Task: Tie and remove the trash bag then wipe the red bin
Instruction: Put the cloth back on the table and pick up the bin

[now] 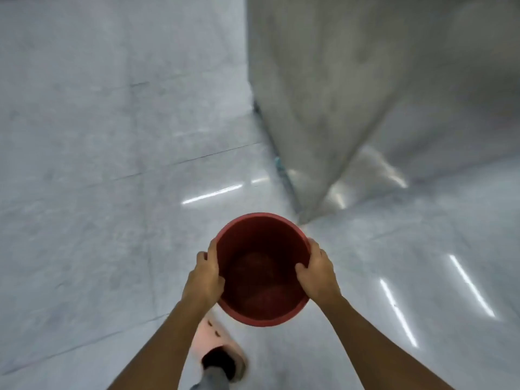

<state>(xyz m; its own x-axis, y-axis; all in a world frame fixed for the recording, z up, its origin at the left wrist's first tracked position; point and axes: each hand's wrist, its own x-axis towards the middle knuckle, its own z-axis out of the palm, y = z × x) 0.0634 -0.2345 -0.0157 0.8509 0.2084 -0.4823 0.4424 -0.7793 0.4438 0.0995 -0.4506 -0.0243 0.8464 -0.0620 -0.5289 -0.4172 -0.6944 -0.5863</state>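
Head view: near, bin (pixel 261 237) rim grasped by left hand (pixel 206 277) and right hand (pixel 318 273); bagless, wiping likely left.

The head-worn wide-angle view looks steeply down, close above the red bin (pixel 261 240), onto the floor (pixel 98 136).

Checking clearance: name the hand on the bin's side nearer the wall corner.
The right hand, gripping the red bin on the side toward the grey wall corner; the left hand grips the opposite side, above the pink shoe.
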